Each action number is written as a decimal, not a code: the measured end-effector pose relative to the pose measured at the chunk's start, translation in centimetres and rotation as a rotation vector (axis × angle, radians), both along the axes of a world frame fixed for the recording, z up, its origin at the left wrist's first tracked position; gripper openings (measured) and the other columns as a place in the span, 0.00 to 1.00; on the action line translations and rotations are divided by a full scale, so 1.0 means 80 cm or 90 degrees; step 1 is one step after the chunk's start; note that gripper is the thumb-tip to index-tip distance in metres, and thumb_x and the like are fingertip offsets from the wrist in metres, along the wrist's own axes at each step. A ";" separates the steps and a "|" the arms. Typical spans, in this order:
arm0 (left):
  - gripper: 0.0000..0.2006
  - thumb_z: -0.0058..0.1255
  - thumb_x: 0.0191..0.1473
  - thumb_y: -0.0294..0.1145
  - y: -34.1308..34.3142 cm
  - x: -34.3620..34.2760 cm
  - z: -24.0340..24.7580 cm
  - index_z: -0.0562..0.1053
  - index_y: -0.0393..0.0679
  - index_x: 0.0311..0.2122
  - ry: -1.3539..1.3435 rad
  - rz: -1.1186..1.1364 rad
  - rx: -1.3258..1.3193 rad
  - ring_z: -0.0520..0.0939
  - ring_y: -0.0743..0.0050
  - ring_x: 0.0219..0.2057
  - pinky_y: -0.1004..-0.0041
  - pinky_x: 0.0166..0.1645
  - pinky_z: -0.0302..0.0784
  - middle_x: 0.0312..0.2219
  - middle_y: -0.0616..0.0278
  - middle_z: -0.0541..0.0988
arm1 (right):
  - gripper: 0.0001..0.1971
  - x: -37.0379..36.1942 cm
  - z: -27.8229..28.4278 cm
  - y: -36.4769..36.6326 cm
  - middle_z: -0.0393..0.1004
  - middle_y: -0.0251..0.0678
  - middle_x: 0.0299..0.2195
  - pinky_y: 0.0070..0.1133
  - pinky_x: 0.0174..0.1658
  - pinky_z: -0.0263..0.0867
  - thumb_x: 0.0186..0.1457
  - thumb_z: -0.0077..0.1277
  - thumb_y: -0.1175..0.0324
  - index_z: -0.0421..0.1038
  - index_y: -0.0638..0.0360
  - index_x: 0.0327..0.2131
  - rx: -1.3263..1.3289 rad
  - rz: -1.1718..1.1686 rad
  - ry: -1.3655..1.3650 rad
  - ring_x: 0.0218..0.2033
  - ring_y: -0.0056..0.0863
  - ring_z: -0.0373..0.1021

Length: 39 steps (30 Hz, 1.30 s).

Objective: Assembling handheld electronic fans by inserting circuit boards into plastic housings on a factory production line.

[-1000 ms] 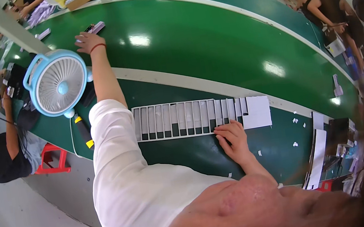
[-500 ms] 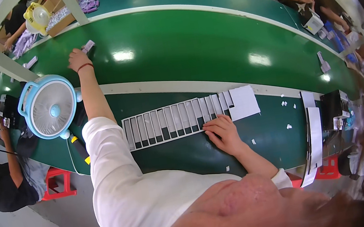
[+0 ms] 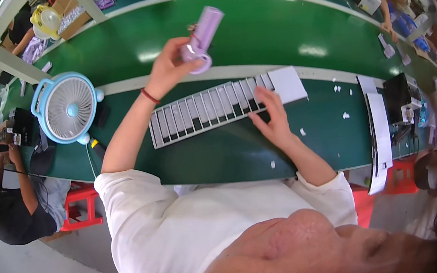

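My left hand (image 3: 168,68) is raised over the near edge of the green belt, its fingers closed around a lilac device (image 3: 207,28). The device has a thick tube-shaped body that points up and away, and a round, ring-like end by my fingers. Below lies a long white divided cardboard tray (image 3: 192,115) with a row of narrow slots, slightly tilted across the dark green table. Over the right part of this tray my right hand (image 3: 273,117) holds nothing, its fingers apart. A blank white flap (image 3: 287,84) forms the tray's right end.
A light blue fan (image 3: 64,107) stands left of my left arm, near a yellow-and-black tool handle (image 3: 97,147). White scraps (image 3: 345,115) and a stack of white boards (image 3: 378,133) lie right. The green belt (image 3: 247,33) runs beyond; co-workers sit around.
My left hand has come back from the far left of the belt, bringing the lilac device toward me. My right hand has lifted from the tray's near edge, with its fingers spreading.
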<state>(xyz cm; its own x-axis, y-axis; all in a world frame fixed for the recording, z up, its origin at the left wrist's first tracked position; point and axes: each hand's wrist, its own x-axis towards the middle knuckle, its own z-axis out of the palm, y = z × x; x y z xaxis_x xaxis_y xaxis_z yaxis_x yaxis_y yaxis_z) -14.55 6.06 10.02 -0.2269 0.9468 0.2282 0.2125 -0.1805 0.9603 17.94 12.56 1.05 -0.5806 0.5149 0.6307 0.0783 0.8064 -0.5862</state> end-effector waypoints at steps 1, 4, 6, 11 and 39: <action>0.32 0.67 0.54 0.27 -0.016 0.030 0.004 0.65 0.41 0.61 -0.011 -0.048 -0.012 0.78 0.69 0.54 0.66 0.59 0.75 0.54 0.60 0.75 | 0.39 0.000 0.009 -0.004 0.64 0.50 0.62 0.36 0.62 0.64 0.49 0.68 0.71 0.61 0.60 0.64 -0.001 -0.023 0.001 0.59 0.51 0.66; 0.34 0.68 0.52 0.28 -0.052 0.089 0.000 0.65 0.41 0.62 -0.030 -0.166 -0.046 0.75 0.70 0.57 0.64 0.64 0.69 0.55 0.62 0.73 | 0.53 -0.006 0.024 -0.017 0.57 0.50 0.66 0.38 0.64 0.61 0.45 0.71 0.71 0.47 0.59 0.71 -0.045 -0.045 -0.003 0.62 0.48 0.64; 0.34 0.69 0.52 0.29 -0.067 0.116 -0.003 0.66 0.41 0.63 -0.035 -0.204 -0.035 0.75 0.69 0.58 0.62 0.64 0.69 0.56 0.61 0.73 | 0.52 -0.006 0.018 -0.030 0.61 0.47 0.65 0.36 0.62 0.65 0.48 0.70 0.74 0.46 0.59 0.71 -0.434 0.128 0.066 0.61 0.40 0.66; 0.34 0.69 0.53 0.32 -0.075 0.131 -0.015 0.67 0.43 0.63 -0.004 -0.211 -0.042 0.73 0.67 0.60 0.61 0.65 0.69 0.58 0.60 0.72 | 0.39 0.002 0.015 -0.033 0.68 0.38 0.59 0.28 0.55 0.72 0.58 0.51 0.87 0.48 0.57 0.70 -0.679 0.355 0.071 0.54 0.30 0.72; 0.23 0.59 0.61 0.44 0.031 -0.078 -0.058 0.74 0.40 0.56 -0.305 0.235 -0.127 0.83 0.74 0.44 0.71 0.43 0.85 0.44 0.62 0.82 | 0.13 -0.003 0.008 -0.028 0.78 0.43 0.44 0.25 0.45 0.74 0.58 0.56 0.80 0.77 0.61 0.47 -0.179 0.212 -0.070 0.41 0.38 0.78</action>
